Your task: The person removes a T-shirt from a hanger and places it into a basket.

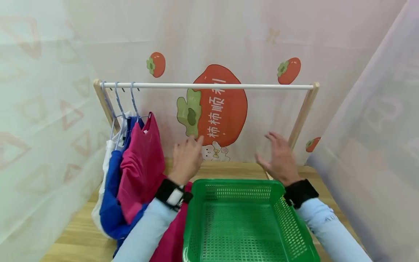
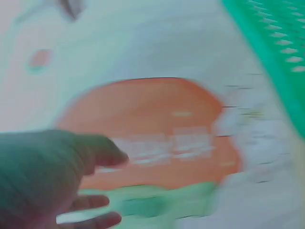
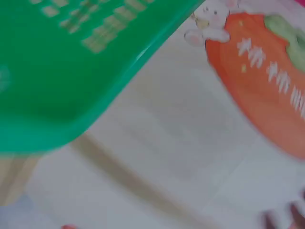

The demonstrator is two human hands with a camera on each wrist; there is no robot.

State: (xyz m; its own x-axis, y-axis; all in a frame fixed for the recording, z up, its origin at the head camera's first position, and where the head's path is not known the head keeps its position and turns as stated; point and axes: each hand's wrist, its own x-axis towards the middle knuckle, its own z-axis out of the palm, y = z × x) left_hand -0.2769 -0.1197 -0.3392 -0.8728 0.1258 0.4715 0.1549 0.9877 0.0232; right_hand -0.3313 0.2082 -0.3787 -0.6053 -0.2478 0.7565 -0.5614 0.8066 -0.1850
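Note:
Both hands are in the air over the far side of a green plastic basket. The left hand has its fingers loosely bent and holds nothing; in the left wrist view its thumb and fingers are spread apart. Nothing is in the right hand either, with thumb and fingers apart. Only blurred fingertips show in the right wrist view. Left of the hands, a pink garment, a blue garment and a white garment hang on light-blue hangers.
A clothes rack with a white rod and wooden legs spans the wooden table. More pink cloth lies between the left sleeve and the basket. A printed curtain stands behind, with further curtain at both sides.

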